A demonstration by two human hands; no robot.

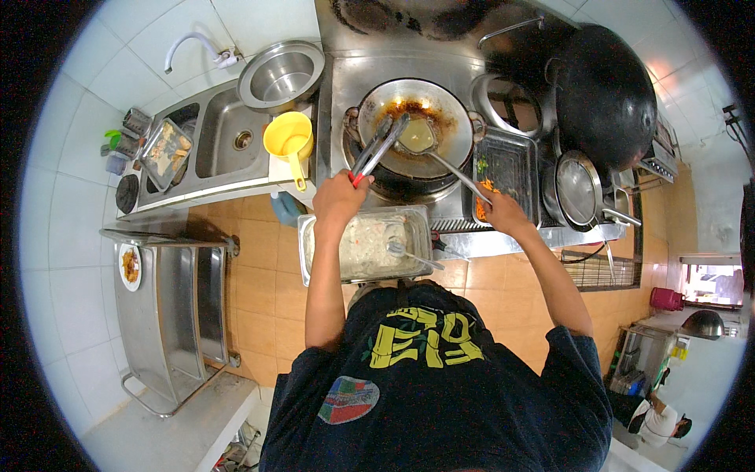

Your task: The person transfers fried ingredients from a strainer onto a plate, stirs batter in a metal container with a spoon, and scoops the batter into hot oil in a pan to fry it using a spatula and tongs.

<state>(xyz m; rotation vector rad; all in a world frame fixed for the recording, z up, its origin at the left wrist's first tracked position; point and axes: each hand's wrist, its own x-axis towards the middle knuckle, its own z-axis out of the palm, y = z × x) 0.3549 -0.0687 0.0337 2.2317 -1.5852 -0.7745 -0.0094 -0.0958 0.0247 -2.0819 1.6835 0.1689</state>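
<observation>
My left hand [338, 198] is closed around tongs [379, 149] with red on the handle; their tips reach over the wok [381, 96]. My right hand [503, 212] grips the handle of a ladle [450, 167], whose bowl sits inside the wok and appears to hold yellowish liquid. Brown residue marks the wok's inner wall. Below the stove edge, close to my left forearm, is a metal pan [302, 271] of pale, creamy mixture [362, 240] with a spoon [409, 253] in it. Beside my right hand, orange shreds [481, 206] lie in a dark metal tray [515, 169].
A sink [224, 145], a yellow dipper [287, 134] and a metal basin [279, 75] are at left. On the right stand a pot with a strainer [578, 187] and a large black wok [609, 94]. A metal cart [153, 322] is behind left; another person [657, 421] is far right.
</observation>
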